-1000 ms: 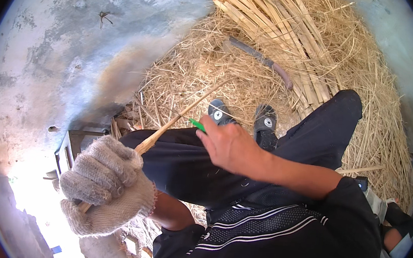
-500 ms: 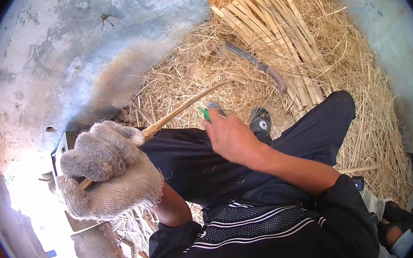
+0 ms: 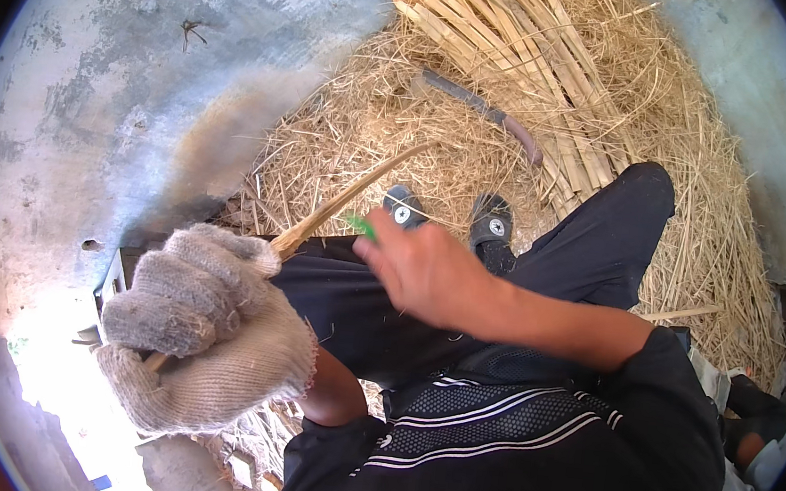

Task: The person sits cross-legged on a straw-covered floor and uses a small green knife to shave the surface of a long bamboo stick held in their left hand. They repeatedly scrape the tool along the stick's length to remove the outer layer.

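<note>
In the head view, the left hand, in a pale knitted glove, has its fingers curled tightly around a pale wooden strip. The strip slants away from the glove, up and to the right, and narrows to a tip over the straw; its other end shows below the curled fingers. Compared with half a second ago, the grip on it looks unchanged.

The bare right hand pinches a small green tool between its fingers, both smeared by motion. The hand has shifted leftward and back toward the glove, so the green tool is now just beside the strip, where half a second ago it sat farther along toward the tip. Whether tool and strip touch, I cannot tell. The left shoe, mostly covered by the hand then, shows again beside the right shoe.

Beyond the feet, a curved tool with a brown handle lies on the straw beside a bundle of flat strips; both lie as before.
</note>
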The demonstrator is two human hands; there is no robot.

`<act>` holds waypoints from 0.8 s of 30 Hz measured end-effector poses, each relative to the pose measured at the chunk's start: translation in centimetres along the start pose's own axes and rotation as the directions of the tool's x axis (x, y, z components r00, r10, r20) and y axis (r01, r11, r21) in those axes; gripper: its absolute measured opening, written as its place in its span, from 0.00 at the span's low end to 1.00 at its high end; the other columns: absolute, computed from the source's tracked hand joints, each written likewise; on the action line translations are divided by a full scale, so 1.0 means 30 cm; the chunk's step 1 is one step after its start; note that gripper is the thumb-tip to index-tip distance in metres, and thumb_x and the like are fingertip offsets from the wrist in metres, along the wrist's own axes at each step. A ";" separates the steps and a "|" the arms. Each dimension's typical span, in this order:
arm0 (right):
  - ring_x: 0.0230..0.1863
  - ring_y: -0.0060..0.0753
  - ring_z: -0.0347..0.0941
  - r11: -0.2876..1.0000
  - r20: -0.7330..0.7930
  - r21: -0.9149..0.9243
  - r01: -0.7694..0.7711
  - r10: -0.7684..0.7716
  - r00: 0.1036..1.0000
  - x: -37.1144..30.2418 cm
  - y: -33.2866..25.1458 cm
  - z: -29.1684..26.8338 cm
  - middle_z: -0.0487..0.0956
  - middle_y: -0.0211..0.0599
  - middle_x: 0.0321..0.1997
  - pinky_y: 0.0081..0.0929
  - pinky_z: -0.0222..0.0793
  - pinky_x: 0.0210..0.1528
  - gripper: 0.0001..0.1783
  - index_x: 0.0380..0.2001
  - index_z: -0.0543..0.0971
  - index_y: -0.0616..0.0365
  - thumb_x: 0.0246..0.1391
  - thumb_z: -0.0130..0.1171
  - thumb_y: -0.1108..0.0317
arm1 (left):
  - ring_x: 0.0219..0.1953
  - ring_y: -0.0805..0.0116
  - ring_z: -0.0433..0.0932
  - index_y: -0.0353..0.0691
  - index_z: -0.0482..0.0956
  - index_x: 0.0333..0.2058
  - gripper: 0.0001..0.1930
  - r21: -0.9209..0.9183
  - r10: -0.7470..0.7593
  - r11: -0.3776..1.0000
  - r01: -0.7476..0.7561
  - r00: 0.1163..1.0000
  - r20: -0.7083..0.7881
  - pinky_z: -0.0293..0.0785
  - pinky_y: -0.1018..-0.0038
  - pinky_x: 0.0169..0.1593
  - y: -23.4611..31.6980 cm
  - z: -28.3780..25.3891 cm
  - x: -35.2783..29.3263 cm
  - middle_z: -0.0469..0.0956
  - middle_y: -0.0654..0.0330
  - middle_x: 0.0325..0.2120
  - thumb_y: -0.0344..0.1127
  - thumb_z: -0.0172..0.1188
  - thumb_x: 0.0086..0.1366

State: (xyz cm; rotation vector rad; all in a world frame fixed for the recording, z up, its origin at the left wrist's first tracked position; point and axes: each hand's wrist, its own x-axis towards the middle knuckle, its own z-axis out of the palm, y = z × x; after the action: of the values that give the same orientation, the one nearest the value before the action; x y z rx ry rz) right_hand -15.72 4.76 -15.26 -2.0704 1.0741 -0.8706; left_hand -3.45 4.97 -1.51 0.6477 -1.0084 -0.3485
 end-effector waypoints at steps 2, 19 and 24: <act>0.21 0.61 0.75 0.983 -0.028 -0.081 -0.167 0.166 0.986 0.033 0.208 0.061 0.73 0.54 0.16 0.50 0.70 0.24 0.14 0.44 0.69 0.65 0.65 0.47 0.63 | 0.05 0.73 0.50 0.48 0.57 0.10 0.20 -0.059 -0.003 0.998 0.008 0.996 0.085 0.60 0.74 0.11 -0.008 0.037 -0.009 0.49 0.66 0.05 0.43 0.37 0.61; 0.29 0.63 0.76 0.998 0.091 0.054 -0.033 0.028 0.995 0.044 0.018 -0.020 0.77 0.58 0.23 0.53 0.71 0.31 0.14 0.43 0.69 0.64 0.63 0.50 0.62 | 0.07 0.71 0.53 0.47 0.56 0.12 0.21 -0.006 0.024 1.000 -0.023 0.987 0.161 0.63 0.69 0.13 -0.013 -0.077 0.029 0.51 0.65 0.06 0.47 0.41 0.61; 0.29 0.63 0.77 0.934 0.058 -0.061 -0.353 0.357 0.932 0.075 0.314 0.079 0.78 0.58 0.24 0.52 0.73 0.31 0.18 0.42 0.68 0.66 0.66 0.47 0.58 | 0.05 0.74 0.50 0.49 0.56 0.09 0.19 0.026 0.052 0.998 -0.053 0.998 0.018 0.60 0.74 0.12 -0.028 0.009 0.020 0.49 0.67 0.05 0.41 0.38 0.60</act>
State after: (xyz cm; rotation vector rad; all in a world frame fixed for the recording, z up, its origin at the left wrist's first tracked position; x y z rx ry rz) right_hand -16.93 -0.96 -23.34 -1.8472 1.3889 -0.5921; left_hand -3.38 3.91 -1.56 0.6419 -1.0465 -0.2956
